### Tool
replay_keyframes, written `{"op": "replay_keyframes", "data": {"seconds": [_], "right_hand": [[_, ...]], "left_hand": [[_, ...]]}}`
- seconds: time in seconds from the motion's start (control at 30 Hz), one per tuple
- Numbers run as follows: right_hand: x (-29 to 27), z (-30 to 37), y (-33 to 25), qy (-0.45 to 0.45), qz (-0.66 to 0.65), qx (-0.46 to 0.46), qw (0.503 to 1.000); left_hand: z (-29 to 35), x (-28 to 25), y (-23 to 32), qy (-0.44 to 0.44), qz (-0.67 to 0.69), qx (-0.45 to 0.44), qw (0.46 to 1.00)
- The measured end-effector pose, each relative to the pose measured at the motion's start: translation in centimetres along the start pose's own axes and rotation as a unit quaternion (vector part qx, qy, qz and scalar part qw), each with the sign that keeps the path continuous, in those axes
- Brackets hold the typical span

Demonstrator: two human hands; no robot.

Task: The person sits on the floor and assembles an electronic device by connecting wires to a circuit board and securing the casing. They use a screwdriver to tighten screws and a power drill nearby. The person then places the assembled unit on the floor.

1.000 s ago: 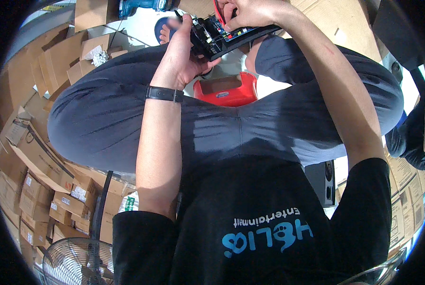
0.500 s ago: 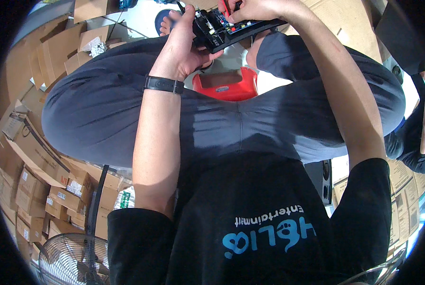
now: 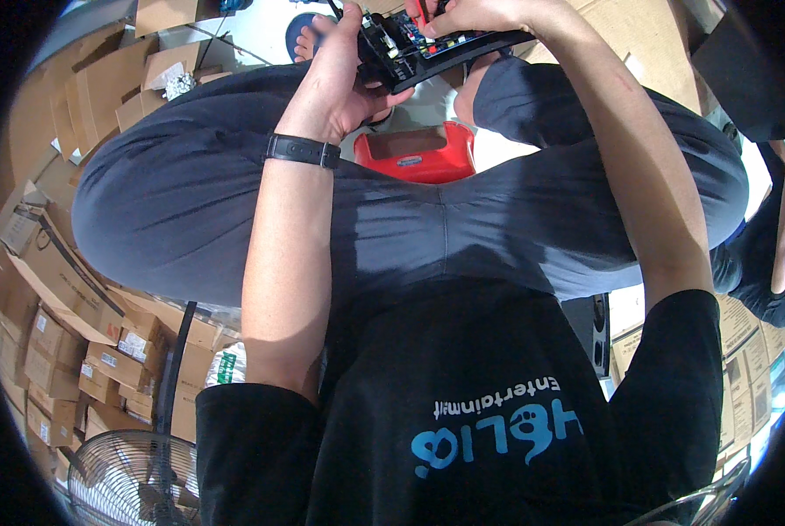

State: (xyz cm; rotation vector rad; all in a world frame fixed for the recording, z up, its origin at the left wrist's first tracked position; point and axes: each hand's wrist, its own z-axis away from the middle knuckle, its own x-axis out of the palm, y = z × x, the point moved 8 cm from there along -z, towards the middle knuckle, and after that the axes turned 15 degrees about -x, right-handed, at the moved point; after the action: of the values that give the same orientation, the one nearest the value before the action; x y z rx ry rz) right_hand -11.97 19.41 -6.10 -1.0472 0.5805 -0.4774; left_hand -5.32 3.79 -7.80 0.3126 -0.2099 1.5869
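At the top of the view my left hand [image 3: 341,98] grips the left end of a black panel [image 3: 436,67], thumb above and fingers beneath. A blue circuit board [image 3: 410,33] with several small coloured connectors is set in it. My right hand [image 3: 473,17] is over the board, fingers pinched on a slim red object [image 3: 422,12], whose kind I cannot make out. The top edge of the picture cuts off part of the panel. Between my crossed legs, below the panel, lies a red curved plastic shell [image 3: 420,161].
Cardboard boxes [image 3: 116,364] are piled on the left, with opened ones [image 3: 94,96] farther up. A fan [image 3: 129,478] stands at the lower left. Flat cardboard [image 3: 638,44] lies at the upper right. Another person's arm [image 3: 781,228] shows at the right edge.
The black panel has tilted slightly, so more of the circuit board shows. My right hand has shifted a little to the right with the red object. My left hand keeps its grip.
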Motion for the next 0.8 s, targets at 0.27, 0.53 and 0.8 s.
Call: {"op": "replay_keyframes", "data": {"seconds": [0.27,0.53,0.8], "right_hand": [[0.7,-0.2,0.8,0.000,-0.040,-0.008,0.999],[0.0,-0.5,0.5,0.035,-0.098,-0.001,0.995],[-1.1,0.3,-1.8,0.050,0.062,-0.058,0.995]], "left_hand": [[0.9,0.9,0.1,0.024,0.002,-0.002,1.000],[0.7,0.9,0.4,0.021,0.011,-0.013,1.000],[0.4,-0.1,0.4,0.118,-0.056,0.073,0.989]]}}
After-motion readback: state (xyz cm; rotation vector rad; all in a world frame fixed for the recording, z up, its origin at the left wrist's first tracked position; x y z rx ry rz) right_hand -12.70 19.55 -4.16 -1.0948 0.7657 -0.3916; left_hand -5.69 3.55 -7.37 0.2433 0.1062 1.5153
